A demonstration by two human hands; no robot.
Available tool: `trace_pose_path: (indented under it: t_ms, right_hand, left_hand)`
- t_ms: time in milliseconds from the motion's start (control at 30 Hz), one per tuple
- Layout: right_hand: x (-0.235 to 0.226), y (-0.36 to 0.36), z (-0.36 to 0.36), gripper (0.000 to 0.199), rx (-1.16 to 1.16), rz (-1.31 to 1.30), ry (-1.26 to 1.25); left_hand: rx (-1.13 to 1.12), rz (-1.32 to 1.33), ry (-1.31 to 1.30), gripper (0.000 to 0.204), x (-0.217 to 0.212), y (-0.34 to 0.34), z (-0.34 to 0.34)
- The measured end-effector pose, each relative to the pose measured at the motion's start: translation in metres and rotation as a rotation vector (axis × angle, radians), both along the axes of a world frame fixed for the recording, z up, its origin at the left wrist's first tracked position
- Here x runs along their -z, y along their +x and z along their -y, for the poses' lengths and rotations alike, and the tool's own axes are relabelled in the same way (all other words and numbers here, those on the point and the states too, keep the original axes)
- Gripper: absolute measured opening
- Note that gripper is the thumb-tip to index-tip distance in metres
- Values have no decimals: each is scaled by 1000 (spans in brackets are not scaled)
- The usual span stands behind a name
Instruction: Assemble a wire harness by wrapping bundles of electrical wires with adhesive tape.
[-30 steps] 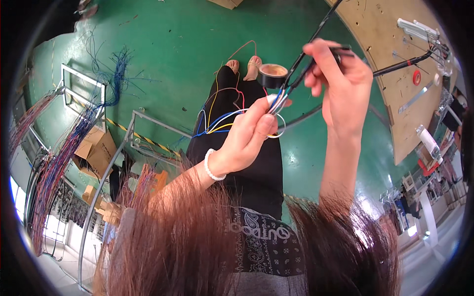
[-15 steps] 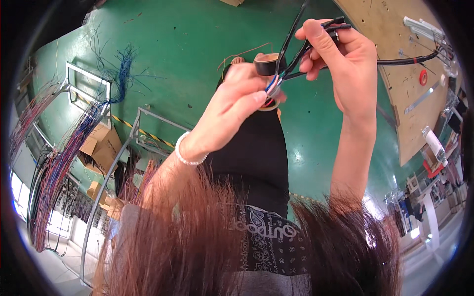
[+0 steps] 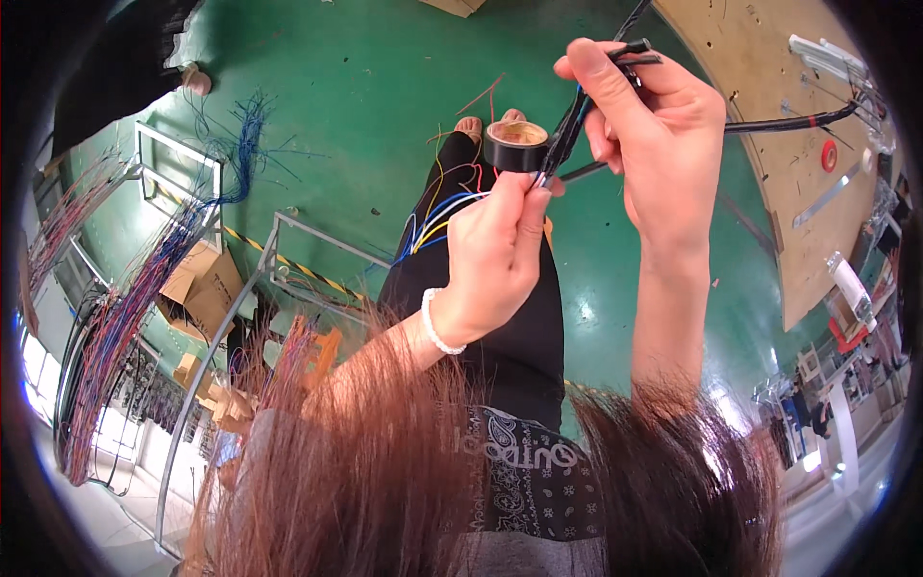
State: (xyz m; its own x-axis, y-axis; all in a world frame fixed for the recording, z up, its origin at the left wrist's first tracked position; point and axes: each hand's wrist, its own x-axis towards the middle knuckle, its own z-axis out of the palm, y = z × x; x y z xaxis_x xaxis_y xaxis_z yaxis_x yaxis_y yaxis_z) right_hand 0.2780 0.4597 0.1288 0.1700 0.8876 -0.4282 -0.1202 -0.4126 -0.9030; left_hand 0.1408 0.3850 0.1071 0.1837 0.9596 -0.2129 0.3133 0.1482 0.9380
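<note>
My left hand (image 3: 495, 245), with a white beaded bracelet on its wrist, is closed in a pinch on a wire bundle (image 3: 545, 176). Loose blue, white, yellow and red wires (image 3: 430, 229) fan out to its left. Just above the fingertips a roll of black tape (image 3: 517, 154) sits against the bundle; whether the fingers touch it, I cannot tell. My right hand (image 3: 668, 135) is closed around several black-wrapped cable branches (image 3: 633, 48), their ends poking out between thumb and fingers. One long black cable (image 3: 784, 125) runs behind that hand toward the board on the right.
A wooden board (image 3: 793, 192) at the right bears a red tape roll (image 3: 829, 156), metal strips and fixtures. On the left, metal frames (image 3: 178, 159) carry hanging bundles of coloured wires (image 3: 125, 337). Cardboard boxes (image 3: 197, 288) stand among them. A dark-clothed shape (image 3: 115, 67) is at the upper left.
My left hand has swung right and turned upright, now pinching the bundle from below. The tape roll has tilted, showing its inside. Coloured wires show to the left. The right hand has barely shifted.
</note>
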Motion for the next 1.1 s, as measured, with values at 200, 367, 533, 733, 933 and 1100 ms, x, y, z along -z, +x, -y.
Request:
trace_pose_path:
  t_ms: [200,367,533,733,933,1100]
  right_hand:
    - [-6,-14,-10,20,-188,420,75]
    - [-1,-7,-6,15,-185,423,102]
    - [54,0,65,54,100,-327,259]
    - [60,-9,77,35,-136,-675,276]
    - [52,-5,96,14,-60,-408,311]
    - [-19,-19,115,23,-33,173,211]
  left_hand:
    - [-164,101,-169,12,-7,11,6]
    - [-262,571,-643,22,-15,2,-8]
    - [-223,709,-855,26,-36,-10,-14]
    - [-165,838,-1012,25,-47,-14,-23]
    - [-91,603,-938,27,-50,-19,-32]
    - [71,23,-338,22,-41,-19,-21]
